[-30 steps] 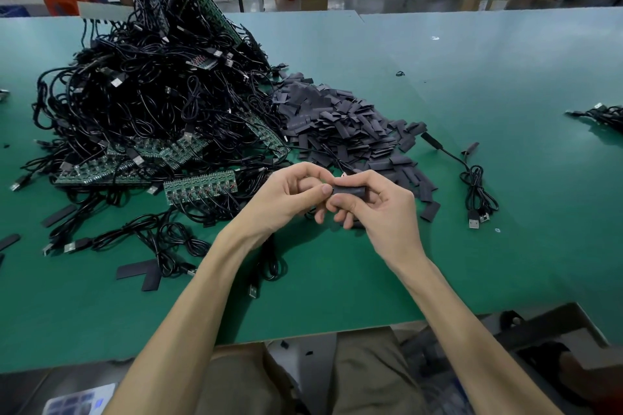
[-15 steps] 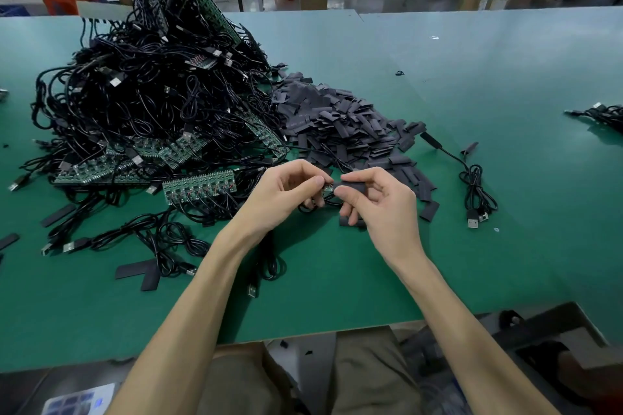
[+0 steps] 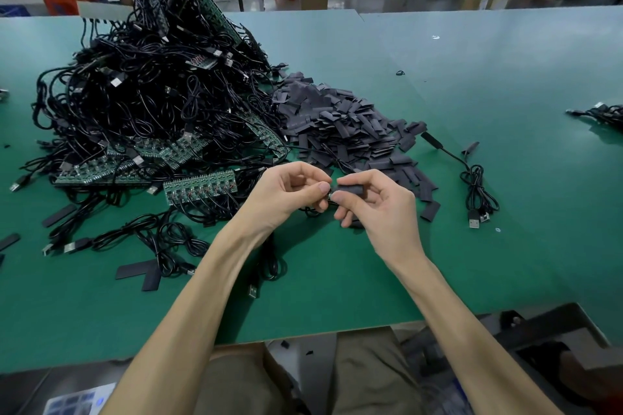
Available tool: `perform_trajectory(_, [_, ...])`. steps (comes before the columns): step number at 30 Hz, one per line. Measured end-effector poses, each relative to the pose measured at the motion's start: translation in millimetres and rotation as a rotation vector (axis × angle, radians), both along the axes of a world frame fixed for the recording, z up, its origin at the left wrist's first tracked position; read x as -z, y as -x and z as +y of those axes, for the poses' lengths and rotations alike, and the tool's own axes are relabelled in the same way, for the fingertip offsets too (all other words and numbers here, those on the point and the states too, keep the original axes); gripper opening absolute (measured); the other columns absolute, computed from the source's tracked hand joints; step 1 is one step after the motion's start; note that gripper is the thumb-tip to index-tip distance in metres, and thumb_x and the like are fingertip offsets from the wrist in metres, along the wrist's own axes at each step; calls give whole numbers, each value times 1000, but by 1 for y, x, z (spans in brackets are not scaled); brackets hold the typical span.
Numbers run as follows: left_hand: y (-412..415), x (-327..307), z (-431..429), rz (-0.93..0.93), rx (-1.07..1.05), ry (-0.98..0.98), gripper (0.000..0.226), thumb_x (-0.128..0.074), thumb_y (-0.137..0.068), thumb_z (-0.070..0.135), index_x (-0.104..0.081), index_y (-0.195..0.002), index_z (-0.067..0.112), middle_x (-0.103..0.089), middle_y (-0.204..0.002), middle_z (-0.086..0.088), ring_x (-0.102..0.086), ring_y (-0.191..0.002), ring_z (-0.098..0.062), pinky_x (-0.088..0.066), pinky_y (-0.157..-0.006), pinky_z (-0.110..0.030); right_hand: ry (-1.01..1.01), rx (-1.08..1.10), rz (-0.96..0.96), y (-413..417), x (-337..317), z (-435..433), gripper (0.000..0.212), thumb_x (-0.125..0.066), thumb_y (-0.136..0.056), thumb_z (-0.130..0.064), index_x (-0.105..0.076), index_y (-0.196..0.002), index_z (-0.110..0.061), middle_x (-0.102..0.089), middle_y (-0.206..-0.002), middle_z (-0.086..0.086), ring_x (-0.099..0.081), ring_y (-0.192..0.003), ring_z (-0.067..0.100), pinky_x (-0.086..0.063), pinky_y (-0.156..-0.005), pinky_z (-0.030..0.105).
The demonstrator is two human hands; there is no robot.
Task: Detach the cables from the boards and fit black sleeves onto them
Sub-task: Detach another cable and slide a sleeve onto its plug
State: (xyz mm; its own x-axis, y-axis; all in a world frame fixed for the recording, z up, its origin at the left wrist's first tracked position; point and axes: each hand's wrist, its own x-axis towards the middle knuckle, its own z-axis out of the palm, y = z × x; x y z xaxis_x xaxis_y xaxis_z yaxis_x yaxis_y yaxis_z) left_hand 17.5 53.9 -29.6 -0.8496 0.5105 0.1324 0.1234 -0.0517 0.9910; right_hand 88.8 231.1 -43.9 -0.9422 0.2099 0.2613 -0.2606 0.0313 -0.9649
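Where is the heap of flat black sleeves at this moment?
In the head view, the heap of flat black sleeves lies on the green table, just beyond the right hand, against the right side of the tangle of black cables.

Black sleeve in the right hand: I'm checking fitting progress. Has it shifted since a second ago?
No. The black sleeve sits where it was, right of the nearest green board.

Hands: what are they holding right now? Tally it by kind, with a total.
black sleeve, pinched by the right hand: 1
cable end, pinched by the left hand: 1
Total: 2
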Motion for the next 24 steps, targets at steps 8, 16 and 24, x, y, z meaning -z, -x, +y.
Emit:
perform_trajectory(8, [-1,1,3,-11,-37,-29,10,-75,-89,2,-70,-98,5,-72,-78,-6,-66,-67,-17,-56,-71,-25,-264,25,-11,4,5,0,8,-77,-91,-13,-74,-96,-19,-72,-72,-6,-62,-54,13,-48,-55,19])
perform_trajectory(16, [0,1,3,41,-98,25,10,-73,-91,4,-70,-99,-1,-69,-74,-8,-64,-64,-17,-57,-69,-27,-484,87,78,3,4,-3,26,-76,-93,-15,-62,-115,-22,-69,-104,-3,-67,-72,6,-59,-77,35])
perform_trajectory(24, [0,1,4,36,-119,65,8,-71,-93,5,-71,-98,-1,-68,-72,-7,-62,-63,-15,-56,-65,-25,-620,108,152,2,6,-5,21,-71,-97,-16,-61,-116,-14,-60,-103,-11,-56,-78,-6,-46,-78,12])
